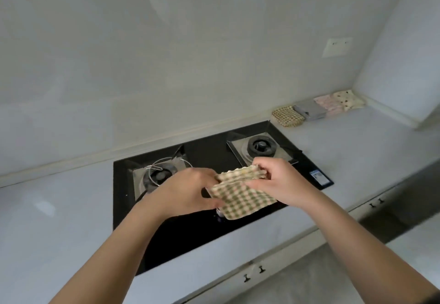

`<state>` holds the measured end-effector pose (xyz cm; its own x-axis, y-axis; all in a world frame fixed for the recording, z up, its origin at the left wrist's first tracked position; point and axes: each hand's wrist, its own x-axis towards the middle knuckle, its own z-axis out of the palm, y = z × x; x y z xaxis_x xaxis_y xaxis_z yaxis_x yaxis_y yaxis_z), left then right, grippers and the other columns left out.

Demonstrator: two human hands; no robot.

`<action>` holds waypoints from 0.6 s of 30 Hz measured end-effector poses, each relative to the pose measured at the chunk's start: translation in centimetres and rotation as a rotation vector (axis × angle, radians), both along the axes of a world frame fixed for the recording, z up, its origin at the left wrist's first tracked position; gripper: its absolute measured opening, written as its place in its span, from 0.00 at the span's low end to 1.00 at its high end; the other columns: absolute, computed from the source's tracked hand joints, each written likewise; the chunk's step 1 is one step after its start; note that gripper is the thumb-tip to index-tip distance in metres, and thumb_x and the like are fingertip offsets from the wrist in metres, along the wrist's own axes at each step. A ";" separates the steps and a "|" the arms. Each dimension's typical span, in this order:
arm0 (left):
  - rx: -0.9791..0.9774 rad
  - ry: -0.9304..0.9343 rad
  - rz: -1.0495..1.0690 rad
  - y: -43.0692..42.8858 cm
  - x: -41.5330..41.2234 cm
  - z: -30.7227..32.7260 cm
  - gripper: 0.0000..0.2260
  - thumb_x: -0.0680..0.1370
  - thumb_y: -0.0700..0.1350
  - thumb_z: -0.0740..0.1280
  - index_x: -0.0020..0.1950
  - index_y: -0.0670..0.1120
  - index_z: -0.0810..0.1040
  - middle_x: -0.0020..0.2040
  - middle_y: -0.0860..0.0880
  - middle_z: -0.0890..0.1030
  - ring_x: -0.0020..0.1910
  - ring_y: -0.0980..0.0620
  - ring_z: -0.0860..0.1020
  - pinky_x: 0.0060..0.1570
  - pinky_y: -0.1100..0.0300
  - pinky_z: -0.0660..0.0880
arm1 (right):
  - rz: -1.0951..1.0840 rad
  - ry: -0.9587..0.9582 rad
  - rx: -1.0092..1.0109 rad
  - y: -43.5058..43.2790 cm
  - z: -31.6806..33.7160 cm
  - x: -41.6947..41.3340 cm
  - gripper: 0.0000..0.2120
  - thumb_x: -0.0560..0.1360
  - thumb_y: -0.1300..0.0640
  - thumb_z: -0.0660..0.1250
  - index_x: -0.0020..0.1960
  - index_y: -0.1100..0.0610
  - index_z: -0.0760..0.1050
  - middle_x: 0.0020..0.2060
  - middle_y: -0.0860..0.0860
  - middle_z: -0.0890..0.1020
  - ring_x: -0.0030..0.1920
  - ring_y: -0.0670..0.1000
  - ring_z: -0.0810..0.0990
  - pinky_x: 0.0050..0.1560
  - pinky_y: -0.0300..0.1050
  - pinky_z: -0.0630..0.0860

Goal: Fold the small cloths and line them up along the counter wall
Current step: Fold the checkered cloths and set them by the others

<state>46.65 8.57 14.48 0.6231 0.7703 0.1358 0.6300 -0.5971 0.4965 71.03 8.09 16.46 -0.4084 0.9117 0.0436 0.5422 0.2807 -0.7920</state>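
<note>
because it looks soft and light, the checked cloth suits corner holds; left hand and right hand both pinch it.

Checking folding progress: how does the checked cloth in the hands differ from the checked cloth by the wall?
The held cloth is above the stove, gripped by the left hand and right hand; the wall cloth lies flat on the counter. The held cloth is only part folded, with a flap hanging; the wall cloth is a compact folded square. Both are checked.
</note>
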 end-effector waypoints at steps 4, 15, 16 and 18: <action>-0.132 0.000 -0.044 3.0 5.5 1.2 0.06 0.72 0.52 0.73 0.41 0.50 0.81 0.42 0.60 0.79 0.43 0.61 0.78 0.45 0.59 0.75 | -0.060 0.024 -0.052 1.2 -0.5 6.6 0.02 0.74 0.58 0.69 0.43 0.55 0.77 0.40 0.48 0.84 0.43 0.44 0.82 0.44 0.44 0.77; -0.817 -0.837 0.506 12.3 25.0 -3.8 0.08 0.78 0.48 0.66 0.54 0.46 0.79 0.48 0.49 0.82 0.48 0.51 0.80 0.49 0.57 0.76 | -0.498 0.521 -0.388 9.6 -4.8 19.2 0.11 0.76 0.58 0.67 0.58 0.55 0.77 0.50 0.51 0.85 0.52 0.51 0.83 0.52 0.49 0.79; -0.773 -0.802 0.560 13.5 26.9 -4.5 0.10 0.79 0.49 0.64 0.51 0.44 0.79 0.46 0.50 0.82 0.47 0.51 0.79 0.49 0.58 0.74 | -0.527 0.515 -0.385 10.9 -5.2 20.3 0.10 0.76 0.58 0.67 0.57 0.55 0.78 0.50 0.52 0.85 0.52 0.52 0.83 0.53 0.49 0.79; -0.597 -0.736 0.614 16.3 30.3 -5.7 0.14 0.81 0.50 0.61 0.47 0.40 0.77 0.41 0.49 0.78 0.41 0.53 0.74 0.42 0.60 0.71 | -0.602 0.520 -0.378 13.9 -5.8 22.4 0.07 0.77 0.58 0.67 0.54 0.55 0.80 0.48 0.52 0.85 0.51 0.51 0.83 0.51 0.48 0.79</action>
<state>76.92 24.89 8.77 0.0369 0.9832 -0.1786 0.1714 0.1698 0.9705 93.44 22.03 10.66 0.1337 0.9568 -0.2582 0.0583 -0.2677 -0.9617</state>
